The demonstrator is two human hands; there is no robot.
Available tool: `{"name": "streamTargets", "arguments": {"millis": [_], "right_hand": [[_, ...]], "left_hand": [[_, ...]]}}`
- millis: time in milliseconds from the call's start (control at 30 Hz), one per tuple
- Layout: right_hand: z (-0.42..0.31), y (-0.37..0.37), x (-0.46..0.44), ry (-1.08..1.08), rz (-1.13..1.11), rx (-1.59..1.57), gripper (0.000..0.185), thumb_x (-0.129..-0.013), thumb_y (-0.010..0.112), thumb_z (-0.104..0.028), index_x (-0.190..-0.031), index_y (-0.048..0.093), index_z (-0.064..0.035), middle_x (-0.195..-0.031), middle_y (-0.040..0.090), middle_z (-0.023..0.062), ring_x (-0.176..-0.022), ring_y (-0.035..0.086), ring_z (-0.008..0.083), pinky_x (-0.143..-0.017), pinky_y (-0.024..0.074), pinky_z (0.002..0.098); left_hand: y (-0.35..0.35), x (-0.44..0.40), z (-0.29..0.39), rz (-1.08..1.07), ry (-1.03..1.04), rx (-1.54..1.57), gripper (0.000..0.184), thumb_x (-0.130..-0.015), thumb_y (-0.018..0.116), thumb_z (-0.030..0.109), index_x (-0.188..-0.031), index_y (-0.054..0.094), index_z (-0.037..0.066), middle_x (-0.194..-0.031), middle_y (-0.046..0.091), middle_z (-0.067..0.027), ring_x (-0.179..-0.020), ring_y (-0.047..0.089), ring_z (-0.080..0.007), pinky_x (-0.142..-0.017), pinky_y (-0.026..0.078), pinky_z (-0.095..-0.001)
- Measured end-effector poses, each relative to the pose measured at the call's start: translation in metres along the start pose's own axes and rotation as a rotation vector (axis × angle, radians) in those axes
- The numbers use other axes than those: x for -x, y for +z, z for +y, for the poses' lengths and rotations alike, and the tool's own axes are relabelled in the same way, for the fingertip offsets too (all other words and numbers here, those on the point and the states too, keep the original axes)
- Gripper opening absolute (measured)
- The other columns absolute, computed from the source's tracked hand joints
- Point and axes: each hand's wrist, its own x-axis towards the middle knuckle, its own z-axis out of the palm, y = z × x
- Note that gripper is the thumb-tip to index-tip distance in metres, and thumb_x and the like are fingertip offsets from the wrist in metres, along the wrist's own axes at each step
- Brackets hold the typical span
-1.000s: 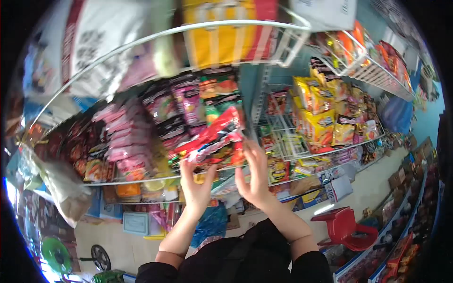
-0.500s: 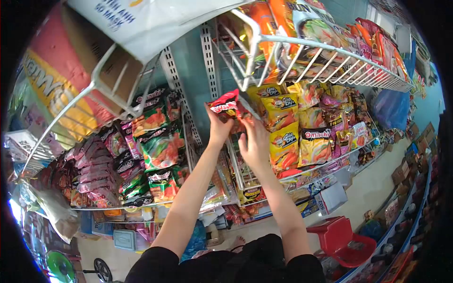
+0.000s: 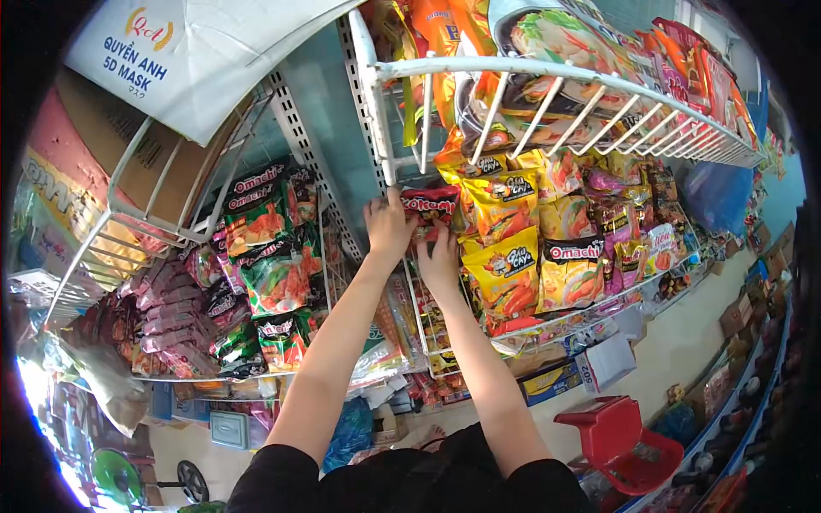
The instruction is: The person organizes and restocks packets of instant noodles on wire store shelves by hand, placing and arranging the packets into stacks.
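A red and dark instant noodle packet is between my two hands at the left end of the right-hand shelf. My left hand grips its left side beside the white upright, and some fingertips are hard to make out. On its lower front edge, my right hand has its fingers curled against the packet. Yellow noodle packets stand just right of my right hand. How far the red packet rests on the shelf is hidden.
A white wire rack of noodle packets overhangs my hands. At upper left, a white mask box juts out. Green and black noodle packets fill the left shelf. A red chair stands below right, and a blue bag hangs farther right.
Both hands have carried the noodle packet lower and into the shelf, next to the yellow packets. It was tilted in front of the shelf before. The view has shifted closer.
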Motion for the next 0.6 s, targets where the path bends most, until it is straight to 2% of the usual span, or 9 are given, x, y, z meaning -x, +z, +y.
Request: {"name": "streamTargets", "arguments": {"millis": [33, 67, 133, 167, 233, 367, 433, 533, 600], "right_hand": [[0.002, 0.000, -0.001, 0.037, 0.013, -0.042, 0.052, -0.085, 0.056, -0.026, -0.129, 0.037, -0.0058, -0.114, 0.049, 0.0234, -0.103, 0.048, 0.0416, -0.088, 0.0393, 0.0467], [0.004, 0.001, 0.000, 0.073, 0.025, -0.085, 0.049, -0.086, 0.056, -0.025, -0.127, 0.039, -0.0050, -0.112, 0.051, 0.0226, -0.103, 0.049, 0.0406, -0.087, 0.0398, 0.0461], [0.006, -0.001, -0.002, 0.076, 0.011, -0.123, 0.048, -0.087, 0.054, -0.026, -0.127, 0.038, -0.0057, -0.114, 0.050, 0.0246, -0.103, 0.049, 0.0418, -0.085, 0.0408, 0.0473], [0.007, -0.003, -0.003, 0.080, -0.005, -0.163, 0.048, -0.088, 0.053, -0.028, -0.127, 0.037, -0.0065, -0.116, 0.049, 0.0265, -0.103, 0.049, 0.0430, -0.082, 0.0418, 0.0485], [0.008, -0.004, -0.001, 0.111, -0.026, -0.182, 0.045, -0.089, 0.052, -0.027, -0.126, 0.037, -0.0062, -0.115, 0.051, 0.0237, -0.104, 0.050, 0.0395, -0.084, 0.0411, 0.0460], [0.007, -0.008, -0.001, 0.012, 0.017, -0.378, 0.046, -0.091, 0.051, -0.029, -0.128, 0.038, -0.0057, -0.114, 0.052, 0.0185, -0.104, 0.050, 0.0323, -0.089, 0.0385, 0.0400], [0.007, -0.006, -0.001, -0.025, 0.022, -0.326, 0.046, -0.091, 0.051, -0.028, -0.129, 0.037, -0.0059, -0.119, 0.050, 0.0196, -0.108, 0.049, 0.0332, -0.091, 0.0381, 0.0396], [0.005, -0.007, 0.001, 0.007, 0.036, -0.336, 0.046, -0.092, 0.050, -0.026, -0.130, 0.037, -0.0051, -0.125, 0.047, 0.0216, -0.114, 0.046, 0.0356, -0.095, 0.0360, 0.0395], [0.006, -0.007, 0.002, -0.056, 0.047, -0.306, 0.046, -0.092, 0.050, -0.024, -0.131, 0.037, -0.0045, -0.126, 0.046, 0.0215, -0.114, 0.045, 0.0365, -0.096, 0.0358, 0.0400]], "left_hand": [[0.003, -0.002, 0.002, -0.011, 0.001, -0.049, 0.052, -0.070, 0.073, 0.024, -0.106, 0.042, 0.002, -0.085, 0.065, -0.0140, -0.094, 0.056, -0.0316, -0.092, 0.033, -0.0451], [0.004, -0.001, 0.002, -0.011, 0.001, -0.046, 0.052, -0.070, 0.073, 0.024, -0.106, 0.042, 0.002, -0.085, 0.065, -0.0140, -0.094, 0.056, -0.0316, -0.092, 0.033, -0.0451], [0.003, -0.002, 0.002, -0.031, 0.059, -0.024, 0.046, -0.069, 0.074, 0.023, -0.099, 0.045, 0.004, -0.084, 0.063, -0.0151, -0.089, 0.056, -0.0342, -0.084, 0.037, -0.0451], [0.003, -0.001, 0.003, -0.036, 0.052, -0.045, 0.041, -0.070, 0.073, 0.023, -0.094, 0.046, 0.005, -0.082, 0.063, -0.0127, -0.088, 0.057, -0.0329, -0.081, 0.037, -0.0436], [0.000, 0.004, 0.003, -0.017, 0.038, 0.018, 0.039, -0.071, 0.073, 0.023, -0.092, 0.047, 0.005, -0.082, 0.063, -0.0120, -0.087, 0.057, -0.0326, -0.081, 0.038, -0.0435], [-0.007, 0.016, 0.001, 0.084, -0.037, 0.196, 0.032, -0.072, 0.072, 0.019, -0.091, 0.050, 0.006, -0.079, 0.065, -0.0089, -0.088, 0.058, -0.0301, -0.079, 0.037, -0.0431], [-0.001, 0.018, -0.008, 0.155, -0.043, 0.233, 0.028, -0.073, 0.072, 0.021, -0.086, 0.053, 0.005, -0.077, 0.064, -0.0093, -0.084, 0.059, -0.0314, -0.078, 0.038, -0.0434], [0.012, 0.004, -0.031, 0.115, -0.192, 0.351, 0.035, -0.076, 0.072, 0.029, -0.078, 0.051, 0.000, -0.067, 0.060, -0.0181, -0.067, 0.060, -0.0382, -0.060, 0.045, -0.0449], [0.005, -0.010, -0.034, 0.008, -0.216, 0.314, 0.036, -0.076, 0.071, 0.031, -0.078, 0.052, 0.000, -0.067, 0.060, -0.0194, -0.070, 0.061, -0.0388, -0.061, 0.046, -0.0449]]}}
